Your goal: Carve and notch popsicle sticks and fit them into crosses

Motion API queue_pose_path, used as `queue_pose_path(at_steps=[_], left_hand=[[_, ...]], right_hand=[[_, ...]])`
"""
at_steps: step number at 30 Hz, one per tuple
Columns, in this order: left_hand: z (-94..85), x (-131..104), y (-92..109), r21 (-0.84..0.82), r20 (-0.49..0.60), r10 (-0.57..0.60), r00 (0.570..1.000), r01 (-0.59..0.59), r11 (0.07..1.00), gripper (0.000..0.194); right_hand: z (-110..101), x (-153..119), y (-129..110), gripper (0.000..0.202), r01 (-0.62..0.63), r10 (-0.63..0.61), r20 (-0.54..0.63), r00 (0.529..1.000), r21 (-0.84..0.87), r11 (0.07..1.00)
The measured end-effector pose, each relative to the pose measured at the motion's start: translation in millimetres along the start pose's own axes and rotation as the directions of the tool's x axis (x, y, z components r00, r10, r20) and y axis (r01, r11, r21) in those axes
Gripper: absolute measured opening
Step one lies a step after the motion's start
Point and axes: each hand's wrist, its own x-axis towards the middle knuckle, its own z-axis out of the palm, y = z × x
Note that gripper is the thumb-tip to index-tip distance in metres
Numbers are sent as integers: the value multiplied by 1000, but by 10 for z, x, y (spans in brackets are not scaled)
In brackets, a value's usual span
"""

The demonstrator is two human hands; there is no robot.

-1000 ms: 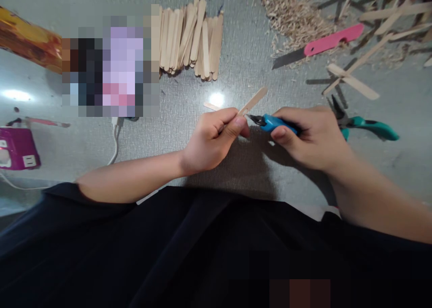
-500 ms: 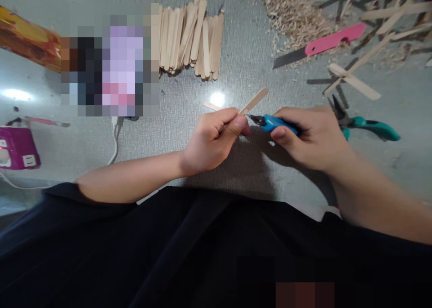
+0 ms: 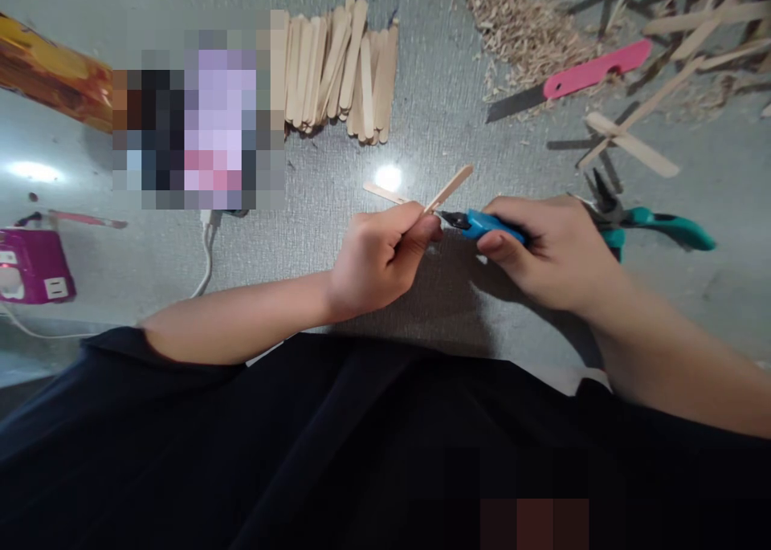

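Pinched in my left hand [image 3: 385, 249] is a wooden craft stick [image 3: 450, 187], its rounded free end slanting up to the right. My right hand [image 3: 548, 249] is wrapped round blue-handled cutting pliers [image 3: 491, 225]. Their dark jaws meet the stick's edge beside my left fingertips; whether they bite into it I cannot tell. Another craft stick [image 3: 381, 191] pokes out behind my left hand, its other end hidden. Just beyond my right hand lie teal-handled pliers [image 3: 668, 225], partly covered by it.
Stacked craft sticks [image 3: 328, 64] lie at the back. A pink-handled saw [image 3: 596, 68] rests by wood shavings [image 3: 524, 28], with crossed sticks [image 3: 638, 144] at the right. A purple power adapter [image 3: 42, 265], white cable [image 3: 208, 261] and shiny orange packet [image 3: 54, 68] are on the left.
My left hand has shifted slightly down and turned the craft stick, so its free end sits lower and looks narrower. The blue pliers have moved a little left and down.
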Motion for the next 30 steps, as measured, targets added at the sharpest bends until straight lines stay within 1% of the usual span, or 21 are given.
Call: queue_pose_path(at_steps=[3, 6, 8, 11, 13, 19, 21, 24, 27, 30], left_hand=[[0, -4, 2, -11, 4, 13, 1000, -13, 1000, 39], [5, -9, 12, -5, -15, 47, 999, -47, 999, 34], [11, -16, 20, 0, -28, 38, 999, -38, 999, 33], [21, -28, 34, 13, -41, 3, 999, -3, 1000, 36], [27, -32, 44, 10, -50, 1, 999, -1, 1000, 36], [22, -35, 56, 5, -64, 26, 998, -26, 1000, 31], [14, -34, 55, 22, -60, 36, 998, -35, 999, 30], [7, -22, 61, 32, -57, 32, 998, -30, 999, 34], [6, -3, 72, 66, -66, 6, 998, -2, 998, 44], [7, 9, 74, 64, -64, 12, 998, -8, 998, 42]], right_hand=[[7, -5, -12, 71, -15, 15, 5, 1000, 19, 1000], [13, -7, -25, 70, -11, 10, 10, 1000, 62, 998], [18, -9, -28, 70, -8, 7, 9, 1000, 74, 997], [23, -10, -28, 70, -13, 12, 15, 1000, 74, 997], [22, -11, -27, 71, -8, 6, 16, 1000, 72, 997], [26, -14, -25, 69, 9, -9, 6, 1000, 28, 1000], [54, -19, -4, 69, 29, -30, -27, 999, -12, 999], [127, -28, 60, 66, 68, -86, -136, 987, -130, 989], [198, -34, 124, 63, 102, -164, -245, 956, -245, 964], [229, -35, 144, 58, 134, -242, -298, 923, -339, 931]])
